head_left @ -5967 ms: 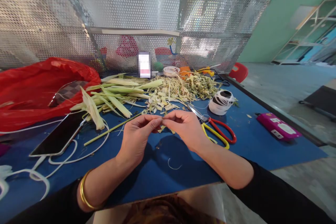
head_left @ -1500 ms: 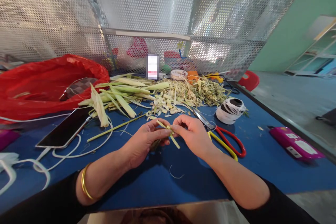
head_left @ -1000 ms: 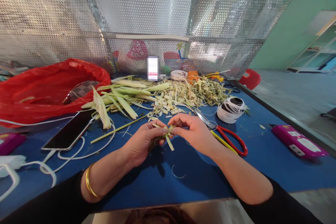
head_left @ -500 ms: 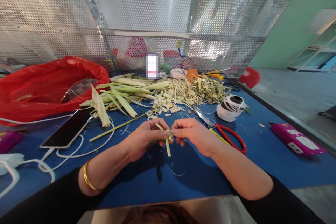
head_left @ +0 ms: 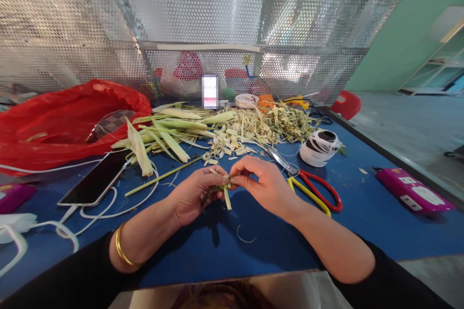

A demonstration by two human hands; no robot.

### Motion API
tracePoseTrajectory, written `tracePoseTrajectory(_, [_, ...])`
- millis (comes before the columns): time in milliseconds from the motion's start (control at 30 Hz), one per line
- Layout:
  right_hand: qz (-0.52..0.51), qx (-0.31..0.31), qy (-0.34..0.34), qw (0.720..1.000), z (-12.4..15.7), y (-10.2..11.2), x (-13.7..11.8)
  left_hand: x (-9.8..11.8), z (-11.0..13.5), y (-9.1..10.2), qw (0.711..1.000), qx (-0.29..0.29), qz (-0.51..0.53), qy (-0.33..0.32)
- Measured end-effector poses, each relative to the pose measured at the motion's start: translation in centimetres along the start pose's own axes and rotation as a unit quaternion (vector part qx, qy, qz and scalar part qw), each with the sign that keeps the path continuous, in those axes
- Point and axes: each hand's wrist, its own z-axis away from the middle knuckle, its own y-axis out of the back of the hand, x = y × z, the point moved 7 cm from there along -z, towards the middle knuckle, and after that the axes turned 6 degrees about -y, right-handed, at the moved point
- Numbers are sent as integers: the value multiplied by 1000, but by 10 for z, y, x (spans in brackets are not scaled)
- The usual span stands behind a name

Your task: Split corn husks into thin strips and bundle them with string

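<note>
Above the blue table my left hand [head_left: 192, 194] is closed on a small piece of pale green corn husk [head_left: 227, 199], folded into narrow strips, one end hanging down. Darker green material shows beneath its fingers. My right hand [head_left: 268, 186] is closed too, thumb and forefinger pinched at the same piece, close to the left thumb. Whatever fine strand lies in that pinch is too small to make out. Just right of my right hand lie scissors [head_left: 321, 190] with red and yellow handles, blades pointing away. A spool of white string [head_left: 319, 150] stands behind them.
Corn husks [head_left: 174, 128] and husk scraps [head_left: 246, 128] cover the back of the table [head_left: 232, 251]. At left are a red plastic bag [head_left: 119, 91], a tablet-like device [head_left: 94, 181] and white cables [head_left: 108, 212]. A purple packet [head_left: 413, 190] sits at right.
My right hand has turned and lifted slightly, moving a little left, its pinch still at the husk. My left hand and the husk piece have shifted slightly left.
</note>
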Motion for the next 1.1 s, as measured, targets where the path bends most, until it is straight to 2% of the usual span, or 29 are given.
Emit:
tracePoseTrajectory(67, [61, 7, 73, 995, 2, 3, -10, 2, 1, 0, 1000, 2, 20, 3])
tracePoseTrajectory(167, [121, 3, 133, 984, 5, 4, -16, 3, 4, 0, 999, -2, 42, 20])
tracePoseTrajectory(267, [170, 13, 161, 972, 6, 3, -19, -1, 6, -1, 997, -19, 53, 55])
tracePoseTrajectory(333, [184, 20, 155, 970, 7, 2, -19, -3, 5, -1, 997, -28, 41, 64])
tracePoseTrajectory(433, [150, 20, 91, 984, 5, 3, -14, 5, 3, -2, 999, -46, -26, 2])
tracePoseTrajectory(533, [45, -14, -49, 998, 2, 0, 6, 18, 2, -3, 982, -51, -149, -102])
tracePoseTrajectory(633, [-85, -52, -179, 979, 2, -8, 27, 25, 6, -6, 941, -29, -286, -179])
tracePoseTrajectory(733, [-173, -55, -246, 952, 4, -14, 39, 31, 12, -11, 897, -3, -368, -246])
tracePoseTrajectory(800, [-197, -39, -257, 945, 4, -15, 41, 29, 12, -9, 903, 15, -363, -228])
tracePoseTrajectory(933, [-180, 5, -227, 957, 3, -9, 33, 17, 5, -2, 955, 28, -268, -121])
tracePoseTrajectory(1100, [-144, 35, -191, 970, 2, -5, 24, 9, 4, 1, 976, 24, -209, -58])
